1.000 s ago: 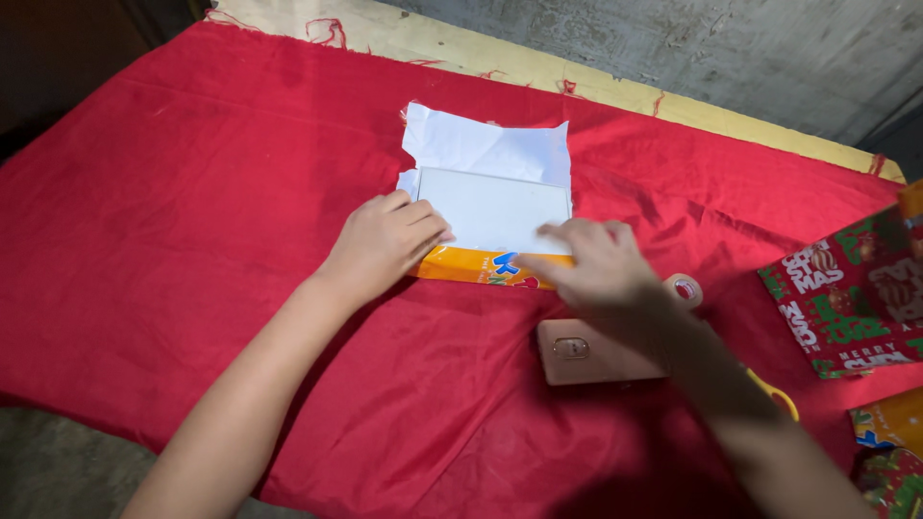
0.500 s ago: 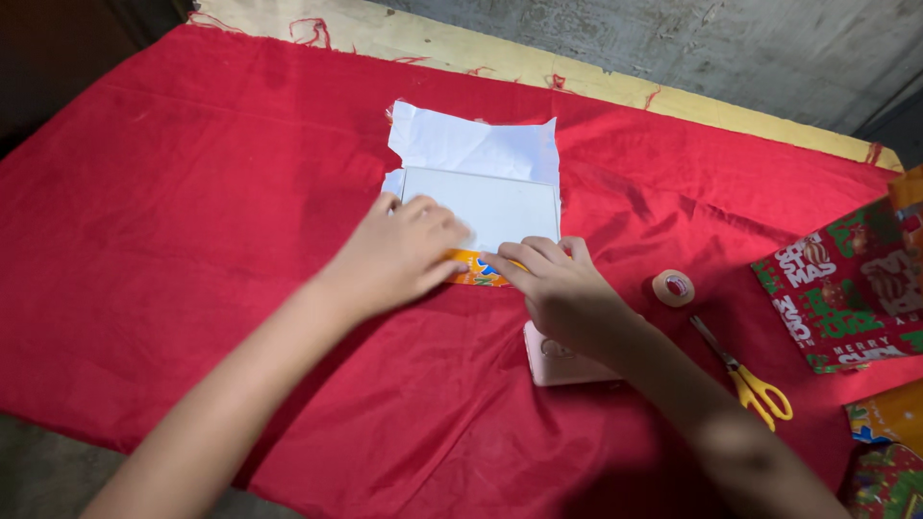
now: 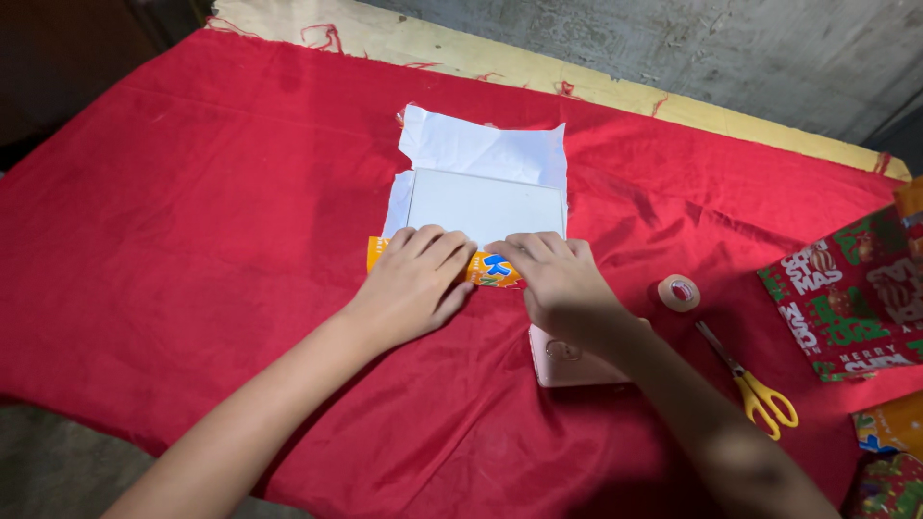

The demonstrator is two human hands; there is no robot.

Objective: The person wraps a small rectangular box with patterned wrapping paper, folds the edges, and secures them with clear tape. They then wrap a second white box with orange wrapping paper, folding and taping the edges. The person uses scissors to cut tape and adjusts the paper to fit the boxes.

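At the middle of a table draped in red cloth [image 3: 192, 211], both hands press flat, side by side, on the near edge of a flat white rectangular box [image 3: 486, 204]: the L hand [image 3: 415, 284], fingers spread & palm down, covers the folded-up orange printed flap of wrapping paper [image 3: 495, 269] on its L part, while the R hand [image 3: 558, 284], fingers together & lying flat, holds the flap down at its R part, fingertips meeting the L hand's near the flap's centre. The box lies on the paper's white underside [image 3: 481, 149], which shows crumpled beyond the far edge. Just beside the R wrist, partly under the forearm, sits a pale pink rectangular case w/ a metal clasp [image 3: 567, 360]. Further R: a small roll of clear tape [image 3: 678, 292], then yellow-handled scissors [image 3: 755, 389], blades pointing toward the tape. At the R edge lie sheets of red & green holiday gift wrap [image 3: 846, 293].
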